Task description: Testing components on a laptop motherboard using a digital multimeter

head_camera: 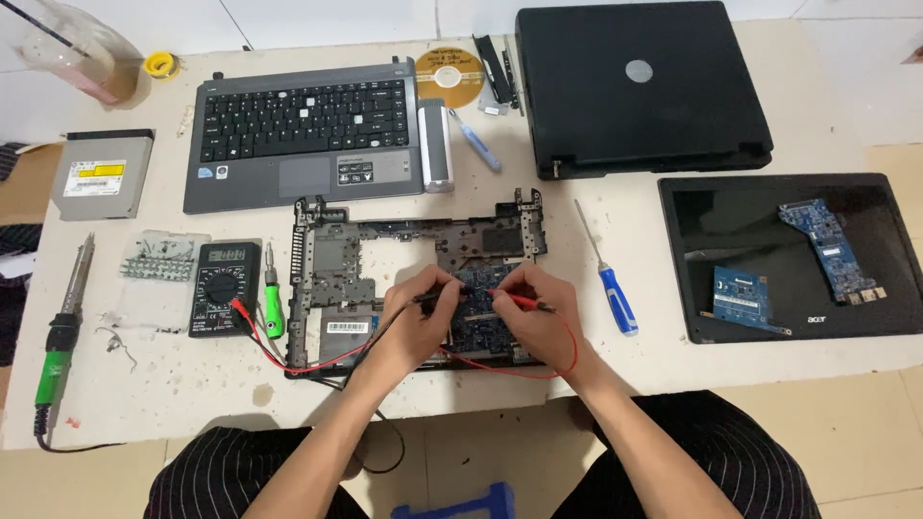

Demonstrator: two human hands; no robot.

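Pinching the black probe (444, 298), the left hand (415, 322) met the right hand (532, 312), clamped on the red probe (514, 301). Beneath both grips lay the blue board (478, 327), its laptop base (327, 259) already stripped; probing looked underway.

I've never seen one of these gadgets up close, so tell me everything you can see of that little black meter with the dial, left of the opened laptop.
The black meter is a small, upright-rectangular handheld box of what looks like plastic, lying flat and face up on the pale table. A grey display window sits at its top, too small to read, with a round selector dial below. A red lead and a dark lead run from its lower edge toward the person's hands. A green-handled screwdriver lies just to its right, a clear plastic piece to its left.
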